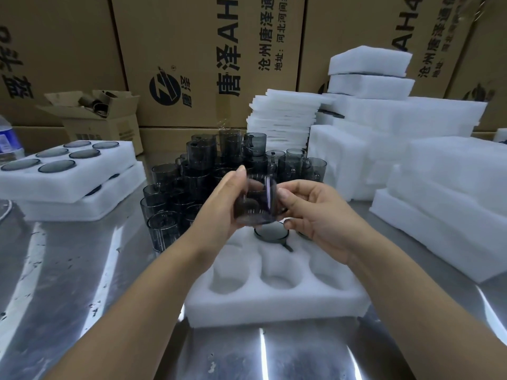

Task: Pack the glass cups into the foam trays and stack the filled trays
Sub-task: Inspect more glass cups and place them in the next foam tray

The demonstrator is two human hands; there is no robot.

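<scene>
Packing station, read from left to right; all positions are given relative to the open foam tray (274, 300), which lies on the steel counter (68, 270) at near centre.

Far left of the tray and beyond it, part of a water bottle (7, 142) is seen at the frame edge. Left of the tray, two filled trays (68, 185) are stacked, the upper one set askew; six dark round cup ends are seen in its pockets. Behind these, a small open carton (96, 116) is placed.

Just beyond the tray's left corner, loose smoked glass cups (192, 171) are massed in tiers.

Above the tray's far row, a held cup (258, 201) is kept tilted, clear of the foam. The grip of the left hand (216, 209) is closed round its left side, thumb uppermost; the grip of the right hand (318, 215) is pinched on its right side.

Under the held cup, a seated cup (271, 233) is lodged in the tray's far middle pocket. The three near pockets show bare foam.

Beyond the tray to the right, thin foam sheets (282, 119) are piled; further right, foam blocks (439, 160) are heaped. Printed cardboard boxes (205, 50) are stacked along the back.
</scene>
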